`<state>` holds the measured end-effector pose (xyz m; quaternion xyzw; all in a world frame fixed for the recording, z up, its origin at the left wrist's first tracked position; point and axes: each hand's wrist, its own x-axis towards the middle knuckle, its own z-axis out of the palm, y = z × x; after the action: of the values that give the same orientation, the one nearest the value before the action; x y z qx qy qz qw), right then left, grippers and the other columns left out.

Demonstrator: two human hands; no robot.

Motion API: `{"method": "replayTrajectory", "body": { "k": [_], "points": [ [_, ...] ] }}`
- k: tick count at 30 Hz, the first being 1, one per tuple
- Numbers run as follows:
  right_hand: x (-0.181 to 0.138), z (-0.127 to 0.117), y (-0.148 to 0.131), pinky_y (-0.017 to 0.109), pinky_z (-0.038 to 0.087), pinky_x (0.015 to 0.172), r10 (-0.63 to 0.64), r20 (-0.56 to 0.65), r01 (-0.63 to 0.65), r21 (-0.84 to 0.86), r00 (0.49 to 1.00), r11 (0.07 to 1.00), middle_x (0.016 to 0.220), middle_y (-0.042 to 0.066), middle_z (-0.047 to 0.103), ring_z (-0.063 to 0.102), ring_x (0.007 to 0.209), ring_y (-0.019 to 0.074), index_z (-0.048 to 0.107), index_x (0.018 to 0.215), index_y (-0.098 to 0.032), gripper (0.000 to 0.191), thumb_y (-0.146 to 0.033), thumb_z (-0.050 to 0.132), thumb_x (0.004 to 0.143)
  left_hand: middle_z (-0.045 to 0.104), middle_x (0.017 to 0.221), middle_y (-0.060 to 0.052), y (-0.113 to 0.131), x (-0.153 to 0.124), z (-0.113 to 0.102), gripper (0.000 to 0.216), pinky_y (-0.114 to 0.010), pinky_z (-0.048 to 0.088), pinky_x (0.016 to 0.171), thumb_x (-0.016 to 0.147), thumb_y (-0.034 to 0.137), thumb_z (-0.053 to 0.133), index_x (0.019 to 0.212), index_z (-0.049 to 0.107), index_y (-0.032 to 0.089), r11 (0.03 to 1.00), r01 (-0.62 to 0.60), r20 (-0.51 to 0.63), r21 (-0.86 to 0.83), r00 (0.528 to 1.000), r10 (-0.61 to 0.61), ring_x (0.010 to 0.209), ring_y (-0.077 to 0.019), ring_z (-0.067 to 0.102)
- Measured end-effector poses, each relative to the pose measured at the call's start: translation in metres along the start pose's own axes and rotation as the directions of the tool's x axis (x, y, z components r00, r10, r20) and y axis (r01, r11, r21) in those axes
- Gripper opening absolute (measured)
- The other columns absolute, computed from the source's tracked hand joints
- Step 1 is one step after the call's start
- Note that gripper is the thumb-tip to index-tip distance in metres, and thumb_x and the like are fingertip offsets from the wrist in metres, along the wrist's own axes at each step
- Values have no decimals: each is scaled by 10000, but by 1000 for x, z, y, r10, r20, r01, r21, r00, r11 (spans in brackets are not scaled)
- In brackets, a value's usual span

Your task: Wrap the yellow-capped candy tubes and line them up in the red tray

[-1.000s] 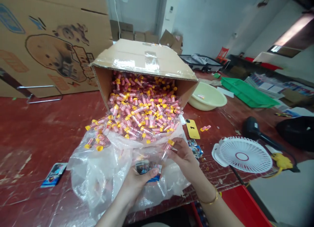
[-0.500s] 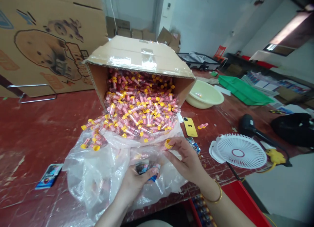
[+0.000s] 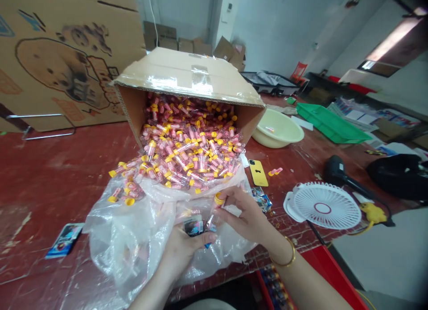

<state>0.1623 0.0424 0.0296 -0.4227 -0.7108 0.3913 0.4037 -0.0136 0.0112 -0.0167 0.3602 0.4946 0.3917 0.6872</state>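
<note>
In my left hand (image 3: 182, 247) is a small dark-blue printed packet (image 3: 194, 227), pinched under the thumb. My right hand (image 3: 243, 214) grips a clear tube with a yellow cap (image 3: 219, 198) between thumb and fingers, its lower end close to the packet. Whether tube and packet touch I cannot tell. Both hands are over a clear plastic bag (image 3: 120, 238). Behind them a cardboard box (image 3: 187, 73) lies on its side, many yellow-capped tubes with pink contents (image 3: 200, 163) spilling from its mouth onto the bag.
A yellow phone (image 3: 258, 172), several small packets (image 3: 261, 199) and a white fan (image 3: 323, 207) lie to the right. Farther back are a pale basin (image 3: 281, 134) and a green tray (image 3: 331, 122). Another blue packet (image 3: 64, 241) lies at left. A red crate (image 3: 324, 274) is below the table edge.
My right hand has moved left and slightly down with the tube, bringing it close to the packet. My left hand has tilted the packet a little and keeps hold of it.
</note>
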Motion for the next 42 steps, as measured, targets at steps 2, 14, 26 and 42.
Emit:
{"method": "replayTrajectory", "body": {
  "k": [2, 14, 26, 42],
  "points": [
    [2, 2, 6, 279, 498, 702, 117, 34, -122, 197, 993, 973, 862, 10, 567, 576, 759, 132, 518, 943, -232, 198, -246, 647, 793, 641, 543, -9, -1, -1, 1, 239, -246, 419, 519, 537, 309, 836, 614, 688, 138, 1000, 3, -13, -14, 1000, -3, 525, -139, 534],
    [-30, 23, 2, 304, 510, 744, 144, 153, -184, 299, 978, 936, 1143, 59, 509, 553, 957, 209, 394, 1137, -284, 775, -282, 852, 512, 746, 770, -77, 13, -1, 27, 290, -267, 540, 615, 691, 311, 757, 922, 709, 143, 871, 213, 66, -443, 976, -206, 725, -203, 688],
    [-39, 32, 14, 319, 480, 806, 91, -68, -83, 112, 994, 990, 1041, 43, 477, 533, 915, 189, 333, 1100, -242, 674, -9, 656, 557, 738, 783, -52, 9, -5, 25, 283, -293, 487, 738, 644, 336, 780, 855, 711, 161, 959, 148, 94, -243, 987, -129, 805, -226, 660],
    [-47, 28, 12, 333, 471, 831, 95, -66, -77, 233, 993, 969, 1051, 45, 494, 537, 932, 189, 376, 1052, -242, 624, -111, 744, 565, 735, 713, -35, 5, -10, 34, 316, -287, 491, 692, 584, 336, 810, 840, 746, 161, 962, 105, 32, -252, 994, -100, 699, -202, 656]
  ]
}}
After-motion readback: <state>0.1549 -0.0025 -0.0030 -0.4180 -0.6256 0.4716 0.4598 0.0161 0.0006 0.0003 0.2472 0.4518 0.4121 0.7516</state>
